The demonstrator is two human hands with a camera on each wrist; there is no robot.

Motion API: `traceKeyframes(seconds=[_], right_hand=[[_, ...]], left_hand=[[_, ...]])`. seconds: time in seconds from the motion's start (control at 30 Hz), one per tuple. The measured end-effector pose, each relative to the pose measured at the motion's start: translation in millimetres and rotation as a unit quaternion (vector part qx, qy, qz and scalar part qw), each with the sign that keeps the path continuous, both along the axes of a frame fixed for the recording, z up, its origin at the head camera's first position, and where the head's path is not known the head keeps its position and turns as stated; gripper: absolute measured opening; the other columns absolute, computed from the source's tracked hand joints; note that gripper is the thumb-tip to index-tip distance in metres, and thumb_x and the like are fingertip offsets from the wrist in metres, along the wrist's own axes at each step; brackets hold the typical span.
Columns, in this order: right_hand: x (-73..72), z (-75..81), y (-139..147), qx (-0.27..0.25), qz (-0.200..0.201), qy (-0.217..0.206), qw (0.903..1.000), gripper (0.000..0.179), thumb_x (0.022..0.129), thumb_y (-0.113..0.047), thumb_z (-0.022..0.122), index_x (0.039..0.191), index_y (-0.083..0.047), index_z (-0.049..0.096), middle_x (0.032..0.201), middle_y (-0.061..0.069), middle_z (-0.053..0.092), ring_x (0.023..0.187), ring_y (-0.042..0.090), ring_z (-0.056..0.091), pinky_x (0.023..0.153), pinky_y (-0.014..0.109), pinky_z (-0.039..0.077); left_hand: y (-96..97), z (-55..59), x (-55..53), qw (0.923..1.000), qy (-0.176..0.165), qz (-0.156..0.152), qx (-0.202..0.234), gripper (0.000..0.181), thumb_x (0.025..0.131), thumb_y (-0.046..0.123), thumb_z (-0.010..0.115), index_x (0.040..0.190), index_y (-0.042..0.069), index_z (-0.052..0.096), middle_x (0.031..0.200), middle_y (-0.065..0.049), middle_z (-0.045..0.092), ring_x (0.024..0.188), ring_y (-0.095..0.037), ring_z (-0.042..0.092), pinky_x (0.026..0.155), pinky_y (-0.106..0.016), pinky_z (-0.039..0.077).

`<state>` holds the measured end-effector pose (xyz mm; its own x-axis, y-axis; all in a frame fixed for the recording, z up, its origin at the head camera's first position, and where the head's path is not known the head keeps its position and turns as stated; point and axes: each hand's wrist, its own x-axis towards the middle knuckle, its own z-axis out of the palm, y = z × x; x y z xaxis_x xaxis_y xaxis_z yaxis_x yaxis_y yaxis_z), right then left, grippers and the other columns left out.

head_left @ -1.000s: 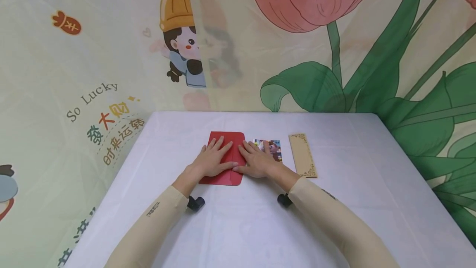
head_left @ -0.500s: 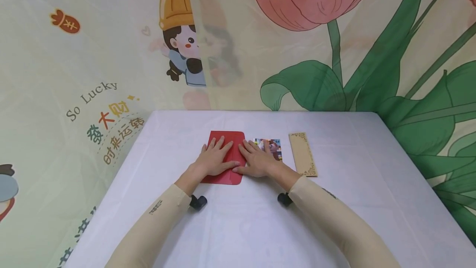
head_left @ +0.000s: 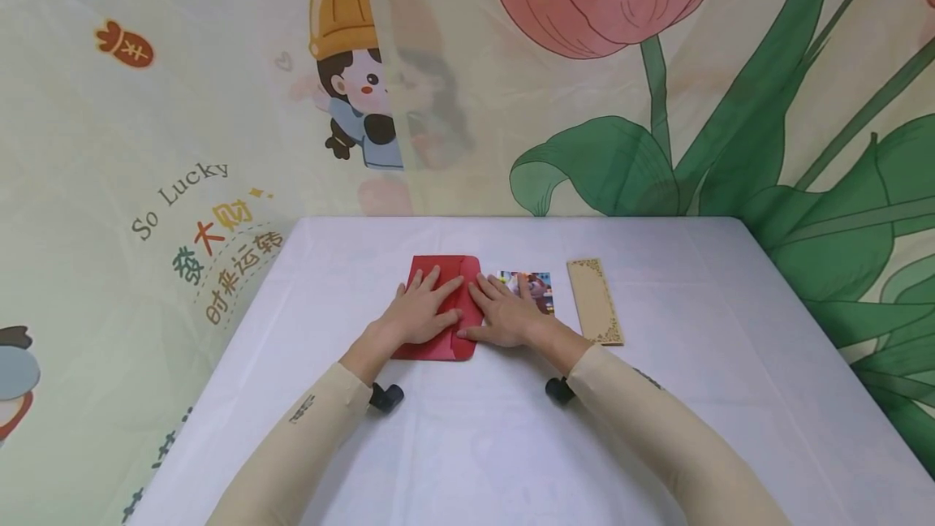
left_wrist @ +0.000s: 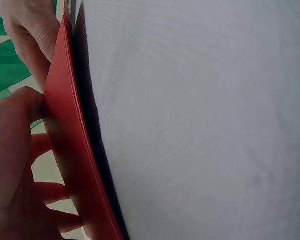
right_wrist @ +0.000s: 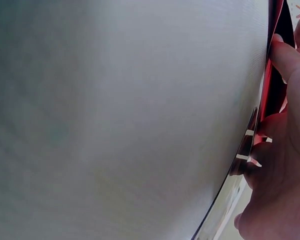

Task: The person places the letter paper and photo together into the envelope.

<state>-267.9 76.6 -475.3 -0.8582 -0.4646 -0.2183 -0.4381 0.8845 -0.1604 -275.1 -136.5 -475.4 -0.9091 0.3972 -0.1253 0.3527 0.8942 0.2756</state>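
Note:
A red paper envelope (head_left: 431, 351) lies flat at the middle of the table, its flap side to the right. My left hand (head_left: 418, 316) rests on it with spread fingers; in the left wrist view the fingertips press on the red paper (left_wrist: 72, 135). My right hand (head_left: 504, 316) lies on the envelope's right edge, thumb and fingertips on the flap (head_left: 469, 339). In the right wrist view that thumb (right_wrist: 285, 55) stands at the envelope's lifted edge. Partly under the right hand lies a colourful picture card (head_left: 541, 286), its lower part hidden.
Right of the card lies a tan card (head_left: 595, 303) with ornate brown corners. Both hands are over a white-covered table (head_left: 467, 461). Black wrist cameras (head_left: 387, 398) hang under the sleeves. Behind the table hangs a printed cloth (head_left: 453, 104).
My left thumb has drawn back left from beside the right thumb. The envelope's body has shifted slightly left, and a gap now shows along the flap line. The right hand stays in place.

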Motion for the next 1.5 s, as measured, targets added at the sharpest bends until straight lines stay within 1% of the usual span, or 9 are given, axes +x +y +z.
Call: traceKeyframes(seconds=[0.17,0.3,0.43,0.5,0.7,0.83,1.1,1.27,1.5], right_hand=[[0.3,0.4,0,0.000,-0.002,-0.005,1.0000,0.098,0.093,-0.078,0.050,0.167,-0.024,0.017,0.177,0.002,0.010,0.164,0.027,0.010,0.127,0.069,-0.002],[0.0,0.6,0,-0.003,-0.002,-0.007,1.0000,0.098,0.093,-0.077,0.051,0.167,-0.024,0.017,0.177,0.002,0.010,0.164,0.027,0.009,0.127,0.069,-0.003],[-1.4,-0.9,1,-0.005,0.000,-0.007,1.0000,0.098,0.093,-0.078,0.049,0.167,-0.024,0.017,0.177,0.002,0.010,0.164,0.027,0.009,0.127,0.069,-0.002],[-1.9,-1.2,1,-0.005,0.000,-0.008,1.0000,0.098,0.093,-0.079,0.049,0.167,-0.024,0.016,0.177,0.002,0.010,0.164,0.028,0.009,0.126,0.069,-0.002],[-2.3,0.4,2,-0.013,0.001,-0.010,0.9999,0.098,0.092,-0.078,0.051,0.167,-0.025,0.017,0.177,0.003,0.012,0.164,0.029,0.009,0.125,0.071,-0.003],[-2.7,0.9,2,-0.013,0.000,-0.009,0.9999,0.098,0.092,-0.078,0.052,0.167,-0.025,0.016,0.176,0.003,0.013,0.164,0.028,0.010,0.125,0.071,-0.003],[-2.6,0.1,1,-0.011,0.001,-0.006,0.9999,0.099,0.092,-0.078,0.051,0.168,-0.025,0.015,0.177,0.002,0.011,0.164,0.028,0.010,0.126,0.071,-0.001],[-2.7,-0.5,1,-0.008,0.003,-0.004,1.0000,0.098,0.092,-0.079,0.050,0.168,-0.025,0.015,0.177,0.002,0.011,0.164,0.029,0.010,0.126,0.071,-0.001],[-3.0,-1.0,2,-0.007,0.004,-0.005,1.0000,0.098,0.093,-0.078,0.050,0.168,-0.025,0.015,0.177,0.002,0.011,0.164,0.029,0.009,0.126,0.071,-0.002]], left_hand=[[-0.8,-1.3,-0.6,0.9998,0.006,-0.015,0.011,0.066,0.102,0.050,0.057,0.162,0.032,0.037,0.173,-0.016,0.021,0.157,-0.052,0.016,0.123,-0.072,0.020],[-1.1,0.3,-0.7,0.9995,0.009,-0.023,0.019,0.059,0.103,0.047,0.057,0.158,0.030,0.044,0.173,-0.014,0.023,0.157,-0.051,0.019,0.121,-0.073,0.023],[-2.9,2.7,-2.0,0.9992,0.011,-0.029,0.027,0.055,0.103,0.046,0.058,0.154,0.027,0.049,0.172,-0.015,0.026,0.157,-0.049,0.021,0.118,-0.074,0.029],[-5.1,4.5,-3.2,0.9990,0.007,-0.034,0.027,0.056,0.102,0.048,0.058,0.153,0.027,0.049,0.172,-0.015,0.026,0.158,-0.047,0.021,0.115,-0.073,0.035],[-13.4,8.1,-9.2,0.9983,0.014,-0.054,0.015,0.059,0.101,0.057,0.058,0.151,0.026,0.051,0.172,-0.013,0.026,0.158,-0.041,0.027,0.111,-0.063,0.046],[-15.8,7.0,-11.8,0.9978,0.024,-0.059,0.016,0.057,0.102,0.055,0.058,0.150,0.027,0.052,0.171,-0.012,0.029,0.157,-0.035,0.030,0.112,-0.061,0.047],[-16.1,4.0,-10.2,0.9981,0.033,-0.049,0.019,0.061,0.101,0.053,0.060,0.154,0.027,0.048,0.170,-0.012,0.032,0.156,-0.035,0.033,0.110,-0.062,0.048],[-16.3,3.3,-9.7,0.9978,0.039,-0.050,0.019,0.060,0.102,0.053,0.060,0.154,0.027,0.050,0.169,-0.012,0.034,0.155,-0.035,0.036,0.110,-0.062,0.048],[-14.9,4.9,-7.4,0.9975,0.037,-0.055,0.021,0.060,0.102,0.052,0.059,0.155,0.026,0.049,0.170,-0.011,0.033,0.156,-0.034,0.034,0.111,-0.063,0.047]])
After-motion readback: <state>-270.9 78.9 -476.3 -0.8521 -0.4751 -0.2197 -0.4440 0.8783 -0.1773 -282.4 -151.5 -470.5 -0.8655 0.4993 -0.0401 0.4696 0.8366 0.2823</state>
